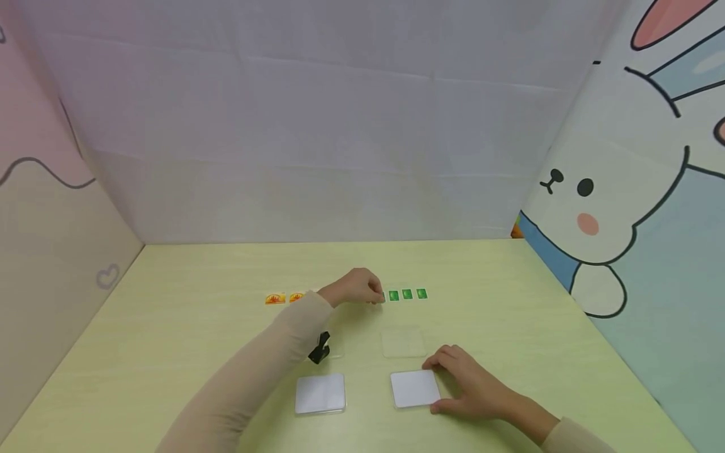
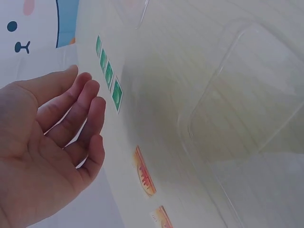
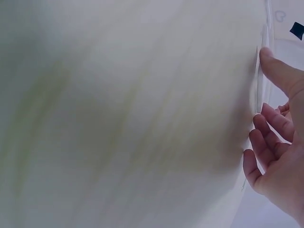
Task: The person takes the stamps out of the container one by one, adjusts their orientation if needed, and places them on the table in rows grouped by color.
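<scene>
My left hand reaches to the back of the table, its bent fingertips right beside a row of small green cards. In the left wrist view the fingers curve loosely with nothing between them. Small orange-yellow cards lie to the left of that hand, some hidden behind the arm. Close to the front, my right hand holds the right side of a white rectangular card in a clear case, thumb at the near corner and fingers at the far corner. The right wrist view shows that case edge-on.
A second white card in a clear case lies to the left. Behind the right card is a clear, shallow plastic piece; another is partly covered by the left sleeve. Printed panels and a pale backdrop border the table.
</scene>
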Tool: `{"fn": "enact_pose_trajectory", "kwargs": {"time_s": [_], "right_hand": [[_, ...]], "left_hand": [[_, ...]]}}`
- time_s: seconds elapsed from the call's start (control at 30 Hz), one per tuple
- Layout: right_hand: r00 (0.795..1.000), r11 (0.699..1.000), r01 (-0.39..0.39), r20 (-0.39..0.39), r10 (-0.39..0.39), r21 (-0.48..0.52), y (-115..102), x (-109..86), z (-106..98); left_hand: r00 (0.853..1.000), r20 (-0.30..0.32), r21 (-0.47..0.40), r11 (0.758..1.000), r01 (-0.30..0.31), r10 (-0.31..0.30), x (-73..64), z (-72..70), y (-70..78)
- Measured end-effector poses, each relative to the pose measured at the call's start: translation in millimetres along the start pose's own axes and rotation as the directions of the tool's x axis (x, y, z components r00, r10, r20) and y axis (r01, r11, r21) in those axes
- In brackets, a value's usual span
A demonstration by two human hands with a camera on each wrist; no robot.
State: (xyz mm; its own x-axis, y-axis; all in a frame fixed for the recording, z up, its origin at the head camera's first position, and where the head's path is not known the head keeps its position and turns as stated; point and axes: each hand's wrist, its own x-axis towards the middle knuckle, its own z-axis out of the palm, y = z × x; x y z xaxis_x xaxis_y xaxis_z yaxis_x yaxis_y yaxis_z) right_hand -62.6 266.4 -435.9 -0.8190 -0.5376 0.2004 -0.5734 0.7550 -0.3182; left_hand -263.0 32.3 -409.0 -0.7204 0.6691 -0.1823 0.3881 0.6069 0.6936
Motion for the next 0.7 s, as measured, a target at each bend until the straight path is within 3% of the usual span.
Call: {"fn": "enact_pose_trajectory", "kwargs": {"time_s": [0.17,0.3,0.53,0.7], "right_hand": [[1.0,1.0,-0.021,0.021,0.021,0.008,0.2,0.6,0.1],[0.999,1.0,-0.019,0.026,0.019,0.006,-0.3,1.5,-0.4],[0.999,1.0,-0.016,0.045,0.016,0.002,0.5,1.9,-1.0],[0.994,0.997,-0.073,0.088,0.071,0.024,0.0,1.3,-2.2]], "left_hand": [[0.997,0.053,-0.067,0.996,-0.053,0.057,-6.3,-3.9,-1.2],[0.994,0.057,-0.125,0.988,-0.088,0.096,-13.2,-5.2,-3.9],[0.993,0.087,-0.172,0.983,-0.062,0.078,-26.3,-2.6,-6.3],[0.989,0.112,-0.199,0.977,-0.077,0.101,-36.0,1.6,-8.1]]}}
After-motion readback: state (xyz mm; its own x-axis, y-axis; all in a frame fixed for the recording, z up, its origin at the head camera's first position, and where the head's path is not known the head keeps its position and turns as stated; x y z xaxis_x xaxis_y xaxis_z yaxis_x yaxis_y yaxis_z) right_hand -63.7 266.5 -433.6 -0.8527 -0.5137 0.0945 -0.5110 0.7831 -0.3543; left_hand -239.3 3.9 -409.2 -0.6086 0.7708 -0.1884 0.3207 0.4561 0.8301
